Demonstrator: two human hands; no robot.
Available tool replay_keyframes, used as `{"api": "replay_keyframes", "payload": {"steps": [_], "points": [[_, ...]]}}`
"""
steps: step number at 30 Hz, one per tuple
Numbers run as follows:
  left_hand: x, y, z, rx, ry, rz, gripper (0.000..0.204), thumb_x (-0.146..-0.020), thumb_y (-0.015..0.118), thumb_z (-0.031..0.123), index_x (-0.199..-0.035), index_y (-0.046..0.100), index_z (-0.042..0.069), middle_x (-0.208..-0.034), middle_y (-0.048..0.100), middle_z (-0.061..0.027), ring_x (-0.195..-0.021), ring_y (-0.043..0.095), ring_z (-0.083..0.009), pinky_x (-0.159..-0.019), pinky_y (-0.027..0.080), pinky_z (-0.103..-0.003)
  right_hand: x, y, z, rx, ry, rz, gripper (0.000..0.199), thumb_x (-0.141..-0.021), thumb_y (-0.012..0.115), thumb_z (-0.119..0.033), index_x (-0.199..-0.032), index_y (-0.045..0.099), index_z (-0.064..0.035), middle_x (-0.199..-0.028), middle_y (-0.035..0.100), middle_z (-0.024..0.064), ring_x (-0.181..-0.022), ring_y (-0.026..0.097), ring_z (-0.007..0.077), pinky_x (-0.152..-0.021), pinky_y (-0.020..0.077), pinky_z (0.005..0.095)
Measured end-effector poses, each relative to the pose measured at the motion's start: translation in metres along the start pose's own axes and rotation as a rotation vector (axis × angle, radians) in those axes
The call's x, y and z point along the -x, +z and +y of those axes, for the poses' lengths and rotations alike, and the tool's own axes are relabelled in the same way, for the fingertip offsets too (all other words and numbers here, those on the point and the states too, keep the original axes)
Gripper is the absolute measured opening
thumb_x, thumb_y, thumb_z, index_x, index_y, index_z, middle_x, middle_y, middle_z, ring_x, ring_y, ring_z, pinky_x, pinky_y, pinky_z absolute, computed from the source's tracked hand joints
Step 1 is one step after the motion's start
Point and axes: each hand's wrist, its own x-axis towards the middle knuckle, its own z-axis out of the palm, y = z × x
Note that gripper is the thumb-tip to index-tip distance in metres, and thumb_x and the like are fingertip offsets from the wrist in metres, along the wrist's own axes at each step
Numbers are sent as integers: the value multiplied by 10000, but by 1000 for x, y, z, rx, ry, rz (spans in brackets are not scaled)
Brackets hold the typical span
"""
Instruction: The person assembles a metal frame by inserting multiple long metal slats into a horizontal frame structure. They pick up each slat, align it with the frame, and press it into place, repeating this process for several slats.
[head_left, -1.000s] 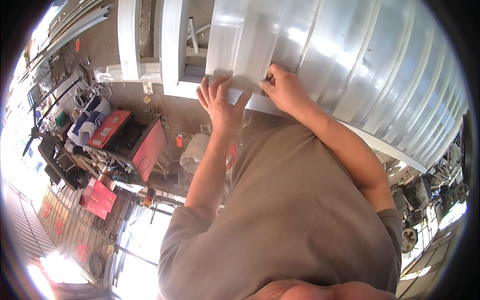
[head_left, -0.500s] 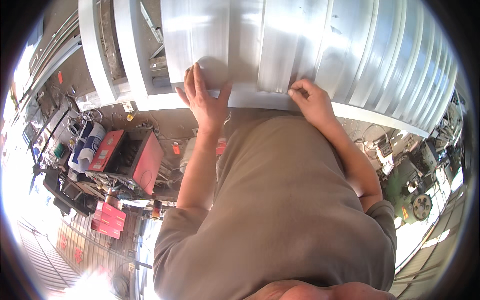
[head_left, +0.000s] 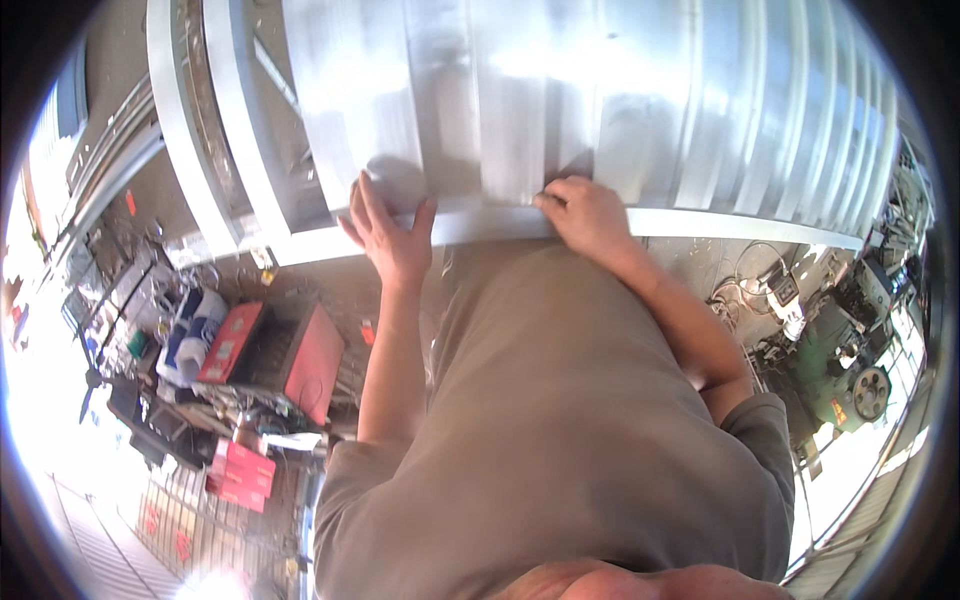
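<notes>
A silvery ribbed metal panel (head_left: 445, 110) spreads out in front of me, its near end lying along a pale metal rail (head_left: 485, 224). My left hand (head_left: 392, 238) rests at the near edge of the panel, fingers apart and fingertips on the sheet, with nothing held. To its right, my right hand (head_left: 590, 215) is closed at the same edge, thumb and forefinger pinched together close to a rib. Whatever the pinch holds, if anything, is too small to make out.
Two pale metal bars (head_left: 245, 120) run away from me left of the panel. Left and nearer stand a red open-topped box (head_left: 318, 365) and a stack of red cartons (head_left: 242, 475). A green machine with a round wheel (head_left: 868, 393) stands at the right.
The view has tilted, so the panel's edge sits lower and further left. Both hands keep about the same places along the edge; the right stays pinched, the left spread.
</notes>
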Motion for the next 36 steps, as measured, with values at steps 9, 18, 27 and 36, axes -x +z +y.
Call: {"api": "replay_keyframes", "payload": {"steps": [9,18,27,36], "points": [[12,21,79,-99,411,-106,877,-900,774,368,-1637,385,96,-1688,296,-274,-1585,251,-454,-1284,172,-624,43,-28,37,-340,11,201,283,-989,688,-286,-1089,745,-28,-1076,739,197,-991,702,403,-867,553,466],[47,53,135,-265,592,-61,819,-926,738,452,-1583,450,56,-1654,343,-306,-1553,324,-462,-1275,244,-611,86,-32,98,-134,-11,403,284,-1018,620,-303,-1087,727,-50,-1104,724,215,-1040,668,463,-899,532,529],[96,61,176,-354,515,-25,908,-923,740,530,-1583,420,-6,-1688,295,-272,-1602,232,-411,-1306,164,-582,136,-50,170,-357,-198,260,332,-1020,607,-333,-1104,684,-21,-1070,708,254,-1029,668,471,-887,522,519],[154,108,213,-330,250,-2,932,-983,647,521,-1655,268,-2,-1750,189,-218,-1639,125,-351,-1326,101,-533,257,-7,336,-395,-25,183,403,-1008,644,-417,-1147,730,-48,-1095,752,200,-1061,714,390,-915,553,449]]}}
